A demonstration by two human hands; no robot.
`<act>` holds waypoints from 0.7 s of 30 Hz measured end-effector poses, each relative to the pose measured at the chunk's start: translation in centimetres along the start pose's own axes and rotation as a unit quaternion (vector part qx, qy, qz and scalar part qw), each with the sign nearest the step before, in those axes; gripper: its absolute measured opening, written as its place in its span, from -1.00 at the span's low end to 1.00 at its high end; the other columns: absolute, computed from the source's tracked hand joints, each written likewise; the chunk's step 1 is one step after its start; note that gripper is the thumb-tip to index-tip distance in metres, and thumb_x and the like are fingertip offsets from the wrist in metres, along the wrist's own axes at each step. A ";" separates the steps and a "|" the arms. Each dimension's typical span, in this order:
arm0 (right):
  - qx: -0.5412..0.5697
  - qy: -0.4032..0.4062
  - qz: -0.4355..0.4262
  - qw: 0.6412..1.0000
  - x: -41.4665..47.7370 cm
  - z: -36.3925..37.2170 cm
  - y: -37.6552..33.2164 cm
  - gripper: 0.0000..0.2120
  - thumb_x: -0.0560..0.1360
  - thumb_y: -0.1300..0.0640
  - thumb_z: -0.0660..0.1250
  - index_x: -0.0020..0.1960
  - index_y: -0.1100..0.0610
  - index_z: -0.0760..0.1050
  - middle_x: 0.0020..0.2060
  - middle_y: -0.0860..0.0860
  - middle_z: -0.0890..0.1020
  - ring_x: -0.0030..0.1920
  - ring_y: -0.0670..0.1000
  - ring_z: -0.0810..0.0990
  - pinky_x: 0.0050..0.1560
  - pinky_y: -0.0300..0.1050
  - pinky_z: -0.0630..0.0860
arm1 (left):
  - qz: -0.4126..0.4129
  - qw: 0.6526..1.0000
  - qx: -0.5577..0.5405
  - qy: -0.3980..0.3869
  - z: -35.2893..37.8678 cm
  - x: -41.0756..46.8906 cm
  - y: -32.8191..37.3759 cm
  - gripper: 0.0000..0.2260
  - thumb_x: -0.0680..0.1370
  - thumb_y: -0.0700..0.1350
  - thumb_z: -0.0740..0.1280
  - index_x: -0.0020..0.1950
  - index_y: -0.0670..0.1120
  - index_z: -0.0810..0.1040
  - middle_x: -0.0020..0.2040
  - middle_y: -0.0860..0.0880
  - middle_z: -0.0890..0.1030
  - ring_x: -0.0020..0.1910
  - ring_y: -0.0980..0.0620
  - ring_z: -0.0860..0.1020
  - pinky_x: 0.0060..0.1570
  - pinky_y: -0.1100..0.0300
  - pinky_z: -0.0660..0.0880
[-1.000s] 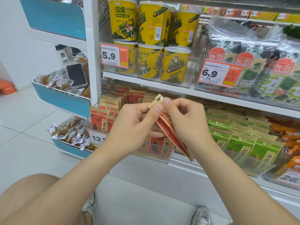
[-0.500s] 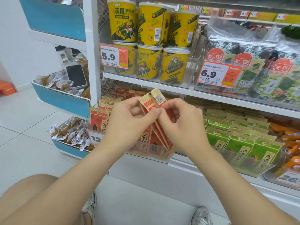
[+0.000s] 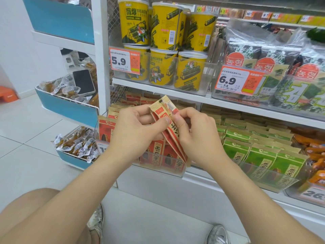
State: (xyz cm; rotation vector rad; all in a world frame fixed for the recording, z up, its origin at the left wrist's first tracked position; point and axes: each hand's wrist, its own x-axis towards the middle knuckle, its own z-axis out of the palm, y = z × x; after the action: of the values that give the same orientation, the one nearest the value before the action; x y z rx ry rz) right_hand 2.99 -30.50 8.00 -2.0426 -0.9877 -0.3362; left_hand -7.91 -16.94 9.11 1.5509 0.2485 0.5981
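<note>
The person crouches in front of the shop shelf with a small bundle of red packets point(image 3: 174, 140) held in both hands, in the air just in front of the lower shelf. The left hand point(image 3: 137, 127) sits at 9 o'clock of the bundle, its thumb pressed across the front face and the other fingers point(image 3: 149, 117) curled behind. The right hand point(image 3: 195, 131) sits at 3 o'clock and pinches the upper edges narrowly between thumb and fingertips. Neither hand is free.

The bundle is slightly fanned. Its long axis is tilted, with the kraft-paper tops at about 11 o'clock and the bottom corners at about 5 o'clock. Those bottom corners hang just above the clear bin point(image 3: 163, 166), which holds more of the same red packets standing upright, directly at 6 o'clock from the hands.

I'd judge the person is squaring the packets up before slotting them into that bin. If so, the bundle needs turning from its 11-to-5 slant to plain upright and lowering straight toward 6 o'clock. Both hands are equally close to the bin. The left, with the fuller hold, looks better placed to carry them down.

Green packets point(image 3: 260, 155) fill the next bin at 3 o'clock, and yellow tubs point(image 3: 163, 67) stand on the shelf at 12 o'clock.
</note>
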 end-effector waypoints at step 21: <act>-0.127 -0.003 -0.063 0.990 -0.2 -0.3 0.3 -0.81 0.74 0.04 0.23 0.09 0.12 0.55 -0.08 0.03 0.68 -0.13 0.14 0.64 -0.14 0.11 0.54 | 0.024 0.998 -0.004 0.053 1.4 0.3 -0.3 -0.86 0.60 -0.26 0.50 0.09 -0.04 0.76 -0.05 -0.01 0.80 -0.03 -0.09 0.79 0.01 -0.17 0.74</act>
State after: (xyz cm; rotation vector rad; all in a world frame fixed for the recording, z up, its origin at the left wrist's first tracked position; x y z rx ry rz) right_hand 3.11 -30.93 7.97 -2.2120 -1.1283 -0.5478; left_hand -6.90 -18.01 8.88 1.5230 0.2894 0.7183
